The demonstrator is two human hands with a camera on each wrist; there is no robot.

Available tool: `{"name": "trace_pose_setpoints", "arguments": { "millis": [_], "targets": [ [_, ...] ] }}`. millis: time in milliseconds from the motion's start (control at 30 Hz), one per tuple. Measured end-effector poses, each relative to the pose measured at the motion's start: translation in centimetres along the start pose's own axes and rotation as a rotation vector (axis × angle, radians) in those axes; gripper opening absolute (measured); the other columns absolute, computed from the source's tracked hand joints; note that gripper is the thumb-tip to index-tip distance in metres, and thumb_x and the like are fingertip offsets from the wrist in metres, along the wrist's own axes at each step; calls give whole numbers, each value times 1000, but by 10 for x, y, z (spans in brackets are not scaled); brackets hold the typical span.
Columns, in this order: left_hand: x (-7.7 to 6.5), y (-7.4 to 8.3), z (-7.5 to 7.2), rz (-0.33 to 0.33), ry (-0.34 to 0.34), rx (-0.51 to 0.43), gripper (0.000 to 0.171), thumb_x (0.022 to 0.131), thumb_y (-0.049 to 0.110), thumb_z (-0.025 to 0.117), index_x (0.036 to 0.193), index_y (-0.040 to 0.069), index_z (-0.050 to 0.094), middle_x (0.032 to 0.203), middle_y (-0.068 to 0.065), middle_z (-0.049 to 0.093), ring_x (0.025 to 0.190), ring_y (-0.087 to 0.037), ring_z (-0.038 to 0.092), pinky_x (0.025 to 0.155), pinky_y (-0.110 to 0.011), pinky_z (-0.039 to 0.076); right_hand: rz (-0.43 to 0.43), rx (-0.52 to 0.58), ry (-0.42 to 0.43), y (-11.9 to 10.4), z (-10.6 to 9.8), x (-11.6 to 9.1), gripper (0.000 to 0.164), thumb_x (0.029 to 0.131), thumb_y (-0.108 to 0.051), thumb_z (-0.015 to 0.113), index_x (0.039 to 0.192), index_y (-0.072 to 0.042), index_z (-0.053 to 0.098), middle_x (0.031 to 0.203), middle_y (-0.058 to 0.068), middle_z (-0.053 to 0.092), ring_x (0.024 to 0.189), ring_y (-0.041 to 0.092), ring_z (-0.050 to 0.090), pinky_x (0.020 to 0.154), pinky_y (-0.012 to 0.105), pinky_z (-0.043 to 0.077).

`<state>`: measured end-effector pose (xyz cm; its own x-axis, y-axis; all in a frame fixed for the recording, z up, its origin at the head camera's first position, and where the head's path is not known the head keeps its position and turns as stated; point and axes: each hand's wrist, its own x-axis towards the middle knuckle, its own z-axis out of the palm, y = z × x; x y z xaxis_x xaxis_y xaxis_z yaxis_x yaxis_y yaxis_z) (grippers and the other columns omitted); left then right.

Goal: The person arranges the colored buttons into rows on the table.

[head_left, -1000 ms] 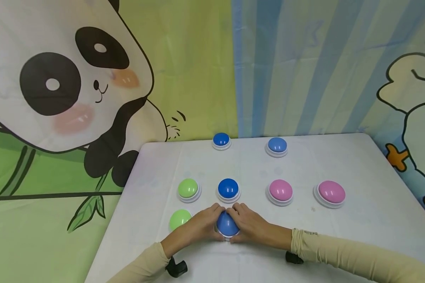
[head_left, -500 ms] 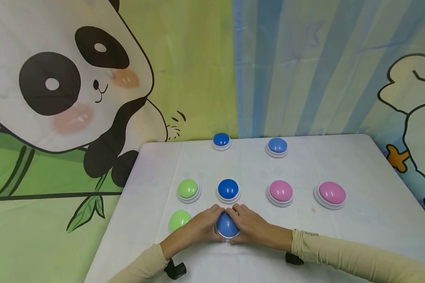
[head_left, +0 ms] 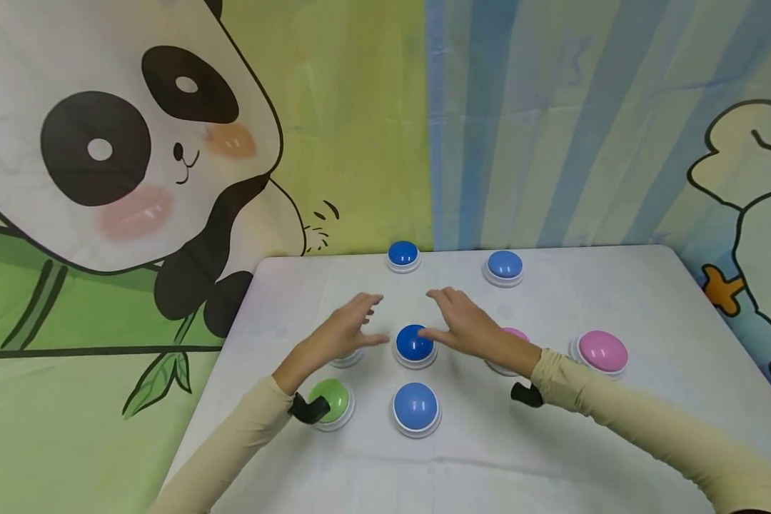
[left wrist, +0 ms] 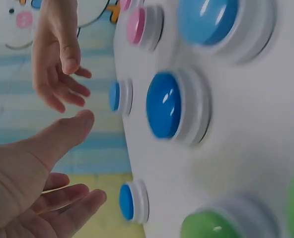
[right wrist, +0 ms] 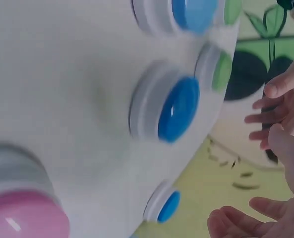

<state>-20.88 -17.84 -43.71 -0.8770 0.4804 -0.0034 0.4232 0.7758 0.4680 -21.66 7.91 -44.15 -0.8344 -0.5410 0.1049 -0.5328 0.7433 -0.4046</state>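
My left hand [head_left: 343,332] hovers above the table with fingers and thumb spread apart, holding nothing. Across from it, my right hand [head_left: 465,325] is likewise spread and holds nothing. Between and below them is a dark blue push button [head_left: 414,346] on a round white base; the right thumb overlaps it in the head view. Nearer the front stands a lighter blue push button [head_left: 415,407], untouched. One green push button [head_left: 331,400] is partly covered by the left wrist's black strap mount. Another green button [left wrist: 209,225] and a pink button [right wrist: 25,218] are partly hidden under the arms in the head view.
Two blue buttons, one on the left [head_left: 402,254] and one on the right [head_left: 504,266], stand at the table's back edge. A second pink button [head_left: 602,351] is at the right. Behind the white table [head_left: 462,464] hangs a cartoon panda curtain [head_left: 353,128].
Both hands have let go of the lighter blue button at the front, risen and moved forward and apart. The button stays in about the same spot.
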Motion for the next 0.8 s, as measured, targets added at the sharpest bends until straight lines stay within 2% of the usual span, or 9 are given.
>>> {"name": "trace_pose_setpoints", "arguments": {
  "millis": [167,300,400,500,633,700,800],
  "targets": [
    [46,-24,-15,-109,29,20,71,86,31,74,142,2,41,134,-17,52,118,-30,60,93,-38,56,68,-30,21,21,-5,48,71,88,-44,69,137,0,45,125,22,56,111,33,57,94,46,54],
    [85,-42,-15,-196,53,5,70,88,29,72,144,4,39,141,-19,49,126,-33,55,100,-43,51,116,-37,0,33,-2,86,65,89,-37,70,134,3,45,124,24,55,113,36,55,96,47,52],
    [110,-50,-13,-268,52,-8,71,88,26,71,146,3,37,147,-19,45,134,-34,47,109,-45,44,144,-56,-40,38,3,113,63,88,-31,71,133,4,45,124,25,54,113,37,55,95,47,52],
    [132,-55,-9,-351,50,-8,72,89,26,71,146,0,36,148,-19,43,138,-33,43,113,-45,39,188,-88,-94,45,9,137,64,89,-28,71,135,4,42,129,25,51,118,37,54,100,45,50],
    [153,-63,6,-423,67,-59,67,89,27,71,142,-1,40,142,-19,48,131,-32,49,110,-43,42,300,-25,-139,55,21,158,67,91,-27,69,140,3,36,138,24,47,128,36,48,109,46,43],
    [158,-66,13,-430,86,-111,62,87,24,72,136,-3,45,135,-20,54,123,-33,54,107,-43,45,343,28,-150,59,27,164,68,92,-26,67,143,3,33,142,24,44,133,36,44,112,47,40],
    [159,-70,25,-438,125,-169,56,85,19,74,130,-4,50,126,-19,59,114,-32,58,102,-43,48,355,83,-184,62,38,169,70,93,-24,66,145,4,29,145,26,39,137,38,39,115,48,36]
  ]
}}
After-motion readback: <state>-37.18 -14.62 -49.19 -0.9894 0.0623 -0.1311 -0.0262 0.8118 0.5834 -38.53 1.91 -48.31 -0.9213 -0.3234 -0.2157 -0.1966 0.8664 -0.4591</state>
